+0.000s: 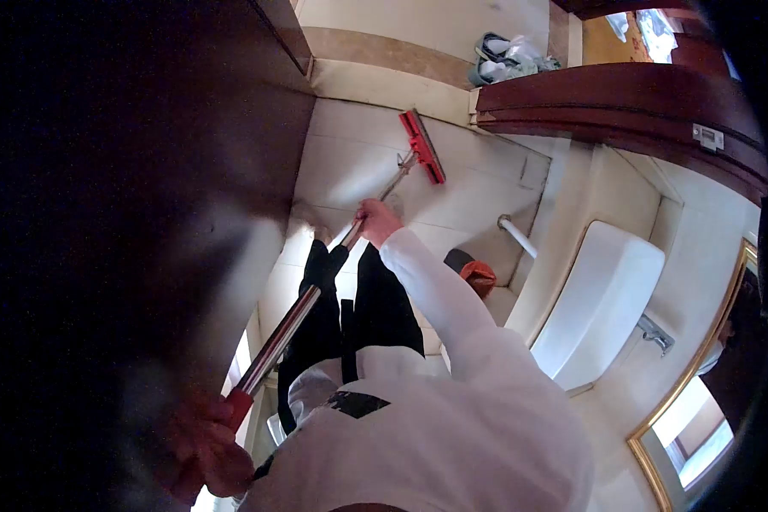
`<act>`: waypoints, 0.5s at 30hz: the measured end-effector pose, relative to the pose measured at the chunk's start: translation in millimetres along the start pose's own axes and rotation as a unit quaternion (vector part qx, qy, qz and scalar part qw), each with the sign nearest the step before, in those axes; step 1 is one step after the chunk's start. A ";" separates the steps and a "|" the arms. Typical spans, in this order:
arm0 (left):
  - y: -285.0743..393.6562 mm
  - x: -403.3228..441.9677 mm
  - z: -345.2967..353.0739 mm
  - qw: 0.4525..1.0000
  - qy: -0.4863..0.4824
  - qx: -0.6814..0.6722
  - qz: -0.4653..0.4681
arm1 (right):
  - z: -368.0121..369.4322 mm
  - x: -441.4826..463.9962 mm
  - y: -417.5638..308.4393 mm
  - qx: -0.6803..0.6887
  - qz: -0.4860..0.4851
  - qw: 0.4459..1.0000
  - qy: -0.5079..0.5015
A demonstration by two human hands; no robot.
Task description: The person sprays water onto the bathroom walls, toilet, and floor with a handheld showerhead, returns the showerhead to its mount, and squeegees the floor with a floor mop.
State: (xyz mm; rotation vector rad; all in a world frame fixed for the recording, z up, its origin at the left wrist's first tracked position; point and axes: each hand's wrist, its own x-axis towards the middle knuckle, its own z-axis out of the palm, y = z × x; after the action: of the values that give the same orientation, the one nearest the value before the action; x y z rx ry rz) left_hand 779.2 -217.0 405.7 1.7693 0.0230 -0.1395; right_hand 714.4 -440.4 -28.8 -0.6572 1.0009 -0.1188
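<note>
A sponge mop with a long metal pole [282, 334] runs diagonally across the view. Its red head [422, 147] rests on the pale tiled floor [341, 136], close to the doorway sill. My right hand [377, 224] is wrapped round the pole partway down, in front of my legs. At the lower left, my left hand [209, 452] grips the red upper end of the handle; it is blurred and partly lost in shadow. My feet show faintly on the tiles behind the pole.
A white sink [606, 299] with a metal faucet [654, 334] is on the right, near a gold-framed mirror [700, 375]. Below it are a white pipe [519, 236] and an orange-lined bin [476, 275]. Dark doors [145, 171] [623, 107] flank the doorway sill [392, 90].
</note>
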 end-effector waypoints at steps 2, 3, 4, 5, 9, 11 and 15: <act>8.0 -3.6 -3.7 0.999 0.034 0.001 -0.010 | 29.2 -5.6 -3.8 0.216 0.158 0.963 0.036; 11.7 -4.7 -6.0 0.999 0.051 0.002 -0.014 | 46.7 -16.3 -19.0 0.219 0.158 0.962 0.035; 15.6 -7.6 -6.9 0.997 0.068 0.005 -0.020 | 62.6 -26.8 -36.2 -0.200 0.073 0.975 -0.059; 18.7 -10.4 -9.5 0.996 0.085 0.005 -0.025 | 81.0 -39.3 -57.2 -0.581 -0.027 0.801 -0.140; 29.4 -23.6 -11.0 0.989 0.141 0.008 -0.044 | 129.9 -44.0 -59.9 -0.635 -0.073 0.749 -0.175; 33.7 -25.0 -10.4 0.986 0.159 0.008 -0.049 | 133.9 -17.6 -20.2 -0.625 -0.208 0.730 -0.179; 43.0 -30.6 0.1 0.980 0.189 0.008 -0.066 | 149.8 -26.2 -11.2 -0.654 -0.201 0.706 -0.180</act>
State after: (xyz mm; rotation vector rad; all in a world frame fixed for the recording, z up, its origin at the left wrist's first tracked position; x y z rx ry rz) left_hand 752.8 -223.9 450.9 1.7880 0.4141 0.1029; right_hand 823.6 -370.9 51.7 -2.1293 0.3904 0.3917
